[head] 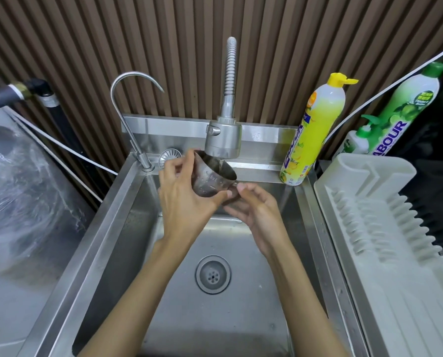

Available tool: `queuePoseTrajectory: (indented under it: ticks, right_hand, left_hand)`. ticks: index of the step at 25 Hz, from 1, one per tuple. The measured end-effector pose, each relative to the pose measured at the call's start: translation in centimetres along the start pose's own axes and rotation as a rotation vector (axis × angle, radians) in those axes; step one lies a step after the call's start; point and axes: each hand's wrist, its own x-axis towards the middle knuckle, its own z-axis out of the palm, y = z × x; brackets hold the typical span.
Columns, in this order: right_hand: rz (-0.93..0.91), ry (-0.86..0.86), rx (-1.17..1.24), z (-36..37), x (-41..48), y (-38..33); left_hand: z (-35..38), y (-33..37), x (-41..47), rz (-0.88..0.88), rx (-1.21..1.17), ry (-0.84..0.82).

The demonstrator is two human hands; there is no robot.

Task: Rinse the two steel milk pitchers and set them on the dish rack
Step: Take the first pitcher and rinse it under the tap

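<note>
One steel milk pitcher (pixel 211 177) is held tilted under the spray faucet head (pixel 223 140), over the steel sink (pixel 127 228). A thin stream of water runs into its mouth. My left hand (pixel 183 194) wraps its body from the left, thumb under the base. My right hand (pixel 253 207) is at its lower right side with fingers curled at the handle side; the handle itself is hidden. A white plastic dish rack (pixel 385 228) lies to the right of the sink with nothing on it. I see no second pitcher.
A gooseneck tap (pixel 135 99) stands at the sink's back left beside a small strainer (pixel 170 157). A yellow detergent bottle (pixel 315 132) and green bottles (pixel 400 109) stand at the back right. The drain (pixel 212 274) is in the basin. A plastic-covered surface is on the left.
</note>
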Motion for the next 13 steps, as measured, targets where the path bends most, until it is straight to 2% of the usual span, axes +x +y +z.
queuePoseTrajectory:
  ticks: [3,5,7,10,12,13]
  right_hand:
    - [-0.012,0.123,-0.172,0.5,-0.2,-0.9]
    - [-0.035,0.232,-0.379,0.5,-0.2,-2.0]
    - [-0.103,0.317,-0.651,0.4,-0.5,-3.4]
    - [-0.254,0.361,-0.953,0.8,-1.2,-4.5]
    - [-0.322,0.373,-1.015,1.1,-1.6,-4.6]
    - [-0.337,0.362,-0.947,1.0,-1.7,-4.5]
  left_hand:
    - [0.1,0.0,-0.1,-0.140,0.044,-0.044]
    - [0.4,-0.1,-0.5,-0.207,0.002,-0.082]
    - [0.7,-0.3,-0.8,-0.241,-0.096,-0.138]
    - [1.7,-0.8,-1.0,-0.326,-0.366,-0.238]
    - [2.8,-1.1,-1.0,-0.347,-0.484,-0.261]
    - [3.3,-1.1,-0.8,-0.343,-0.534,-0.250]
